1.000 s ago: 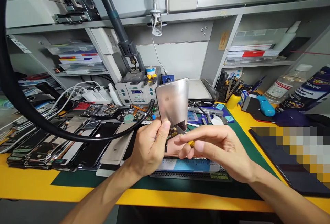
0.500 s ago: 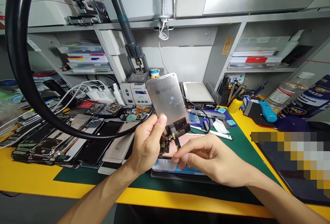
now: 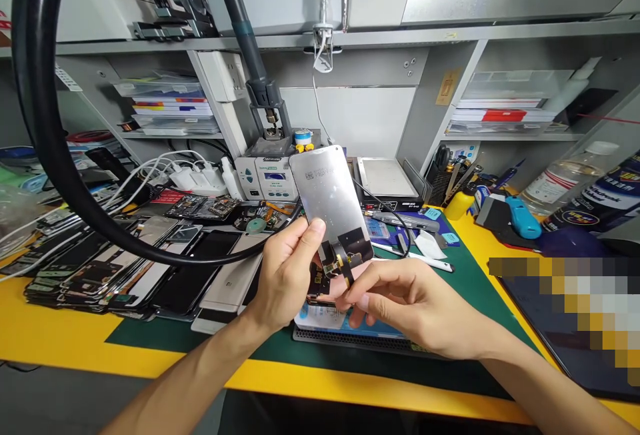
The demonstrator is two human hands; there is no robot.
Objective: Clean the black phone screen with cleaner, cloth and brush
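My left hand [image 3: 287, 271] grips the lower left edge of a silver phone screen panel [image 3: 327, 188], its metal back facing me and tilted upright. From the panel's dark lower end hangs a black flex cable [image 3: 344, 263]. The fingers of my right hand [image 3: 400, 298] are pinched at the free end of this cable. Beneath the hands, a pink pad [image 3: 336, 288] and a blue and white item [image 3: 320, 316] are partly hidden.
Stacked phone parts [image 3: 90, 268] lie at the left, crossed by a thick black hose [image 3: 165, 256]. A soldering station [image 3: 270, 178] stands behind. Bottles, a yellow container [image 3: 459, 203] and a blue tool [image 3: 523, 217] are at the right.
The whole view has shifted slightly. The panel is turned a little, and the flex cable now bows more between it and my right fingers. Both hands keep their hold.
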